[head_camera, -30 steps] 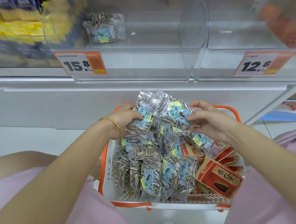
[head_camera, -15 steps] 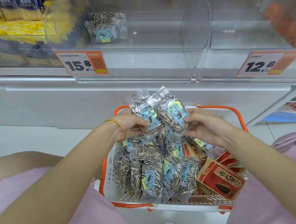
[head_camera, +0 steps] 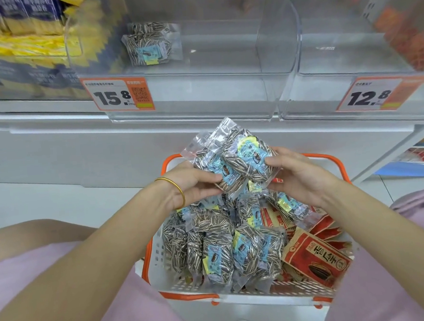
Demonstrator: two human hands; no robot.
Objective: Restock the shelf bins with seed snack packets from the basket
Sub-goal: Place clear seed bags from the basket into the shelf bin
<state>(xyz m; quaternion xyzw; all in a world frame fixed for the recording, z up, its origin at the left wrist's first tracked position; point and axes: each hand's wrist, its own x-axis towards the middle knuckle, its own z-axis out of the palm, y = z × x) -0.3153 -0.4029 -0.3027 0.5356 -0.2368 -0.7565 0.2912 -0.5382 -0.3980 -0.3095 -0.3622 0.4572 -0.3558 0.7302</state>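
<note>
The left hand [head_camera: 195,186] and right hand [head_camera: 298,175] pinch a loose packet bundle [head_camera: 236,158] with curled fingers above the basket [head_camera: 159,251], bin [head_camera: 202,103] at 12 o'clock; slick bags could slip out mid-lift.

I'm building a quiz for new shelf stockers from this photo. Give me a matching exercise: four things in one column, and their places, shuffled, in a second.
Things
1. bundle of clear seed packets
2. red packets
3. lone seed packet
4. gold bangle

Places
A. inside the bin tagged 15.8
B. on the wrist of the left hand
C. gripped between the left hand and the right hand, above the basket
D. lying in the basket's right side

Pairs: 1-C, 2-D, 3-A, 4-B
</note>
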